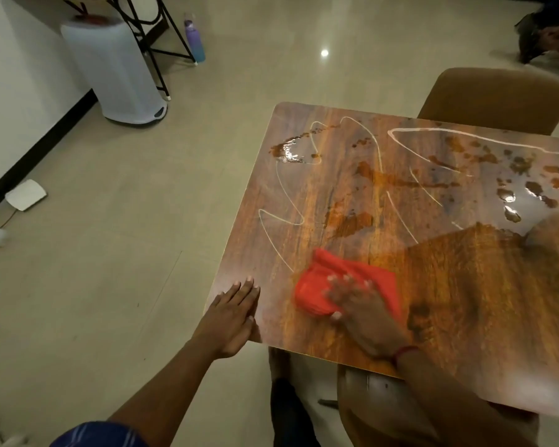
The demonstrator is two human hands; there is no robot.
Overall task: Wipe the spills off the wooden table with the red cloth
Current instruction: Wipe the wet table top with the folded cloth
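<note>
The wooden table (465, 285) fills the right half of the view. Brown spills (381, 179) spread over its middle and far right, and a wet puddle (288, 151) shines near the far left corner. Thin white streaks loop across the top. The red cloth (317, 285) lies bunched on the near part of the table. My right hand (359, 304) presses flat on the cloth, fingers spread and blurred. My left hand (233, 314) rests flat and open on the table's near left corner, holding nothing.
A tan chair (494, 98) stands behind the far edge of the table, and another chair (368, 404) is tucked under the near edge. On the floor to the left are a white bin (117, 72), a purple bottle (194, 40) and black folding legs (152, 33).
</note>
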